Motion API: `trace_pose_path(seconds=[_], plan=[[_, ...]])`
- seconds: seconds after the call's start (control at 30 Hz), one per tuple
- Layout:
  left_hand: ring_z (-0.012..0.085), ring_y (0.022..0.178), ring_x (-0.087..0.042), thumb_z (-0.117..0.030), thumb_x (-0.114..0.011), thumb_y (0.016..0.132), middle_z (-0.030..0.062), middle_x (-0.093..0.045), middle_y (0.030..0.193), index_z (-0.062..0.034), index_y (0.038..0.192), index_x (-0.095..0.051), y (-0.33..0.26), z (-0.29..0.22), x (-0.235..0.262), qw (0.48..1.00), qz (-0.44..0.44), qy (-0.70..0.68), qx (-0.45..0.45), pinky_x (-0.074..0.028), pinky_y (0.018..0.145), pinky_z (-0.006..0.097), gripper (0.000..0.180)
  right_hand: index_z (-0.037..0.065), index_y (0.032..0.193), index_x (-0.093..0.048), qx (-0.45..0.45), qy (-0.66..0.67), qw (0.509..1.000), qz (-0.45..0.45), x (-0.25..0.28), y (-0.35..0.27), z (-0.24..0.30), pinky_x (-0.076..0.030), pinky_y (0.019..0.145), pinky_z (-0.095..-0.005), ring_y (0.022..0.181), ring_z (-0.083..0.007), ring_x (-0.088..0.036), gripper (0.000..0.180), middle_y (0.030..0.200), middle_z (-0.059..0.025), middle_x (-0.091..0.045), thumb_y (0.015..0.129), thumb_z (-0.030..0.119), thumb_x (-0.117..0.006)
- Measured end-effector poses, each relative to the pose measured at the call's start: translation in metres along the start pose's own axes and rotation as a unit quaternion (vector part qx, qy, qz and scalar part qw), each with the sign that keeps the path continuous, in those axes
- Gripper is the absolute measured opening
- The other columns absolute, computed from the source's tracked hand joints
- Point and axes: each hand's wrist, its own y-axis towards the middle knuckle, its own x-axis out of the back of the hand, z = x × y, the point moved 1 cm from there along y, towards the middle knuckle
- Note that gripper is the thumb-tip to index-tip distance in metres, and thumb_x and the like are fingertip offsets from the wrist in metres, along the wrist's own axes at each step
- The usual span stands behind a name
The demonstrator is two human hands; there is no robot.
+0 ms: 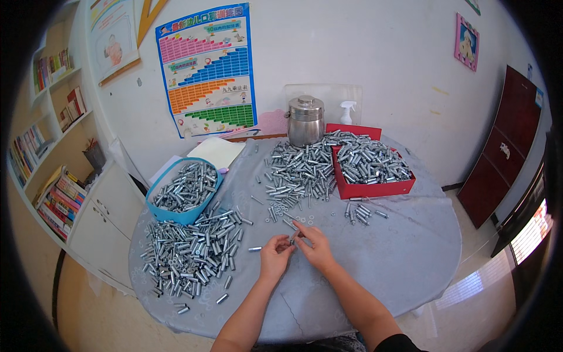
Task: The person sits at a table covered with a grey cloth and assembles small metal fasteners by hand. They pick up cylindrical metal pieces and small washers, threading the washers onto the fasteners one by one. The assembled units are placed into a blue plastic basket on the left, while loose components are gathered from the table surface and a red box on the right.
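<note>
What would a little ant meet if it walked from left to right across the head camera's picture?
Bookshelf, light blue basket, left hand, right hand, red box, dark red door.

- Even, bright light washes the pale wall (381, 53).
- Highlights glint off metal sleeves (187, 249).
- Glare streaks the floor (466, 287) at right, near a brilliant opening (529, 237).
- Fisheye curvature bends the left bookcase (88, 234); black vignetting surrounds.

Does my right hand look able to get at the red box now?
Probably yes: only small loose metal parts lie on the tablecloth between your right hand and the red box, nothing tall.
</note>
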Motion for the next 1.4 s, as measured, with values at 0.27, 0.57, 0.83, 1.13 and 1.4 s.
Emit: trace_pose_path(seconds=[0.27, 0.57, 0.83, 1.13, 1.4], plan=[[0.0101, 0.074, -0.058, 0.001, -0.065, 0.077, 0.0061, -0.063, 0.083, -0.0002, 0.106, -0.055, -0.005, -0.012, -0.001, 0.993, -0.065, -0.102, 0.011, -0.049, 0.066, 0.023, 0.030, 0.005, 0.112, -0.061, 0.149, -0.072, 0.986, -0.023, -0.014, -0.001, -0.001, -0.038, 0.092, -0.0351, 0.100, -0.0263, -0.054, 0.029, 0.104, -0.0113, -0.061, 0.084, 0.012, -0.056], [0.0094, 0.076, -0.057, 0.002, -0.066, 0.076, 0.0042, -0.062, 0.085, 0.0001, 0.099, -0.063, 0.006, 0.001, 0.013, 0.987, -0.135, -0.083, -0.036, -0.047, 0.068, 0.021, 0.023, 0.007, 0.093, -0.067, -0.044, -0.222, 0.968, -0.111, 0.019, 0.030, -0.033, -0.046, 0.077, -0.0379, 0.087, -0.0289, -0.058, 0.022, 0.090, -0.0115, -0.062, 0.075, 0.017, -0.063], [0.0108, 0.075, -0.058, 0.003, -0.066, 0.076, 0.0048, -0.061, 0.082, 0.0012, 0.098, -0.061, 0.009, -0.006, 0.014, 0.970, -0.148, -0.193, 0.009, -0.050, 0.067, 0.023, 0.022, 0.006, 0.082, -0.068, -0.106, -0.274, 0.953, -0.072, 0.004, 0.055, -0.060, -0.048, 0.071, -0.0363, 0.079, -0.0282, -0.061, 0.020, 0.082, -0.0122, -0.064, 0.069, 0.021, -0.071], [0.0174, 0.075, -0.062, 0.003, -0.064, 0.078, 0.0097, -0.061, 0.086, 0.0029, 0.099, -0.058, 0.011, 0.007, 0.019, 0.950, -0.167, -0.258, 0.045, -0.055, 0.067, 0.029, 0.022, 0.006, 0.080, -0.067, -0.121, -0.202, 0.967, -0.097, 0.004, 0.046, -0.058, -0.048, 0.066, -0.0347, 0.074, -0.0253, -0.063, 0.019, 0.076, -0.0129, -0.066, 0.067, 0.017, -0.072], [0.0200, 0.074, -0.063, -0.001, -0.064, 0.081, 0.0118, -0.060, 0.085, 0.0045, 0.095, -0.053, 0.009, 0.001, 0.024, 0.912, -0.212, -0.331, 0.117, -0.057, 0.067, 0.031, 0.018, 0.003, 0.101, -0.066, -0.189, 0.247, 0.950, -0.014, -0.015, 0.013, -0.025, -0.045, 0.069, -0.0201, 0.079, -0.0087, -0.058, 0.024, 0.087, -0.0032, -0.065, 0.080, 0.013, -0.068]])
